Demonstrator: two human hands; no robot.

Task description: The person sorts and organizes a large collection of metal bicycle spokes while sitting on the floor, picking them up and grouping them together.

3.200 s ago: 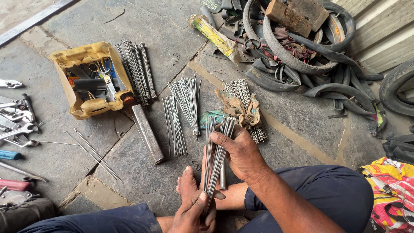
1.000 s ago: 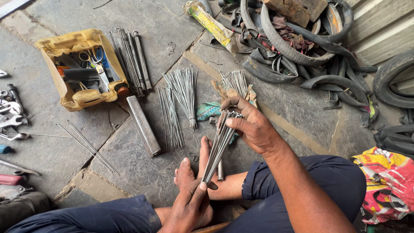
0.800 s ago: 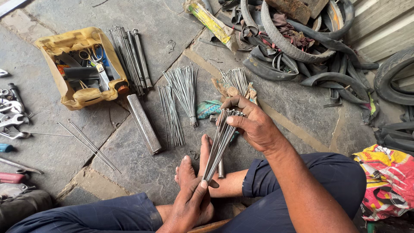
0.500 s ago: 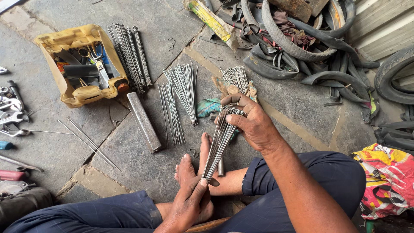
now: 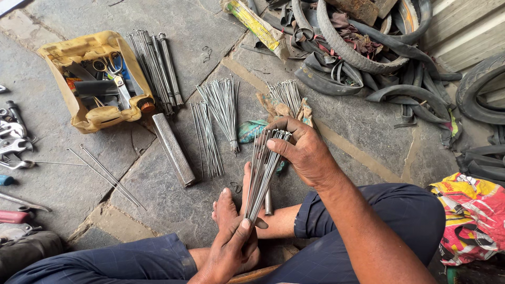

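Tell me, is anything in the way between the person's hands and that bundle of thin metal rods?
Nothing visible. The right hand grips the top of the bundle of rods, and the left hand pinches its lower end, directly above a bare foot.

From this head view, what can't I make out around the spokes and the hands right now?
- Spoke bundle: lower ends hidden inside the left hand; the count is too fine to tell.
- Right hand: fingertips behind the spoke heads, so the exact grip is unclear.
- Short metal rod: mostly covered by the bundle.
- Yellow box: contents overlap, so only the scissors read clearly.
- Wrenches: cut off by the left edge.
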